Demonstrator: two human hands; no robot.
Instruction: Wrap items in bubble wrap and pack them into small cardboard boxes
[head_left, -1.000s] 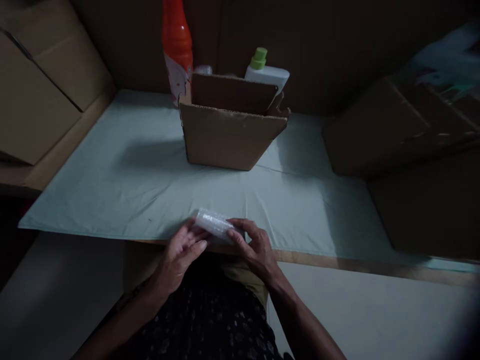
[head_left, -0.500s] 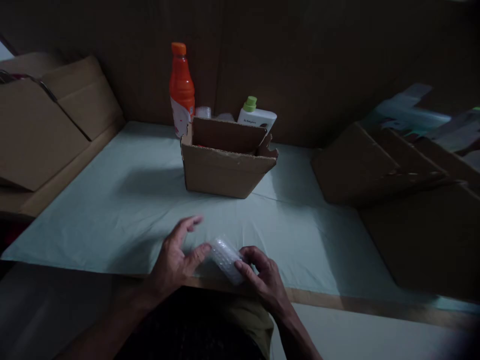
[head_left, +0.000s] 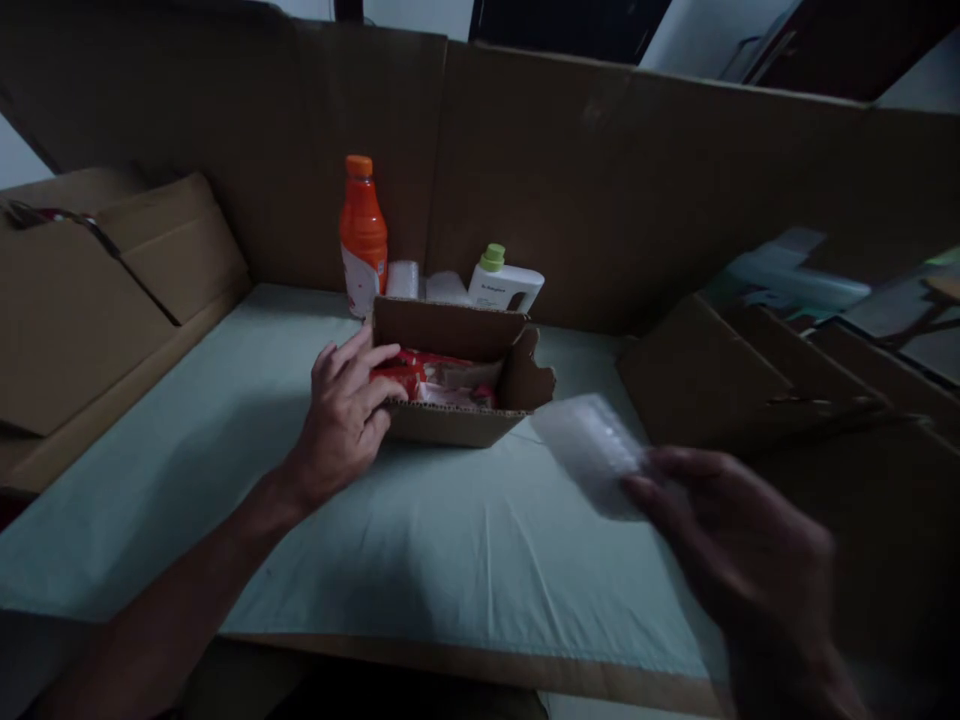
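Observation:
My right hand [head_left: 739,555] pinches one end of a piece of clear bubble wrap [head_left: 589,455], rolled or folded and blurred by motion, to the right of the small cardboard box [head_left: 450,428]. With its fingers over the rim, my left hand [head_left: 349,400] grips the box at its front left corner. Inside the open box lie red packets [head_left: 401,375] and a pinkish-white packet [head_left: 457,385]; their kind cannot be made out. The box stands on a pale green cloth [head_left: 465,540].
Behind the box stand an orange bottle [head_left: 364,235], more bubble wrap [head_left: 403,280] and a white bottle with a green cap [head_left: 504,285]. Cardboard boxes flank the cloth at left [head_left: 82,320] and right [head_left: 697,350]. A tall cardboard wall [head_left: 540,180] closes the back.
My left hand has moved forward onto the box's corner. My right hand has carried the bubble wrap up and to the right. The view has tilted up, and the box's contents show.

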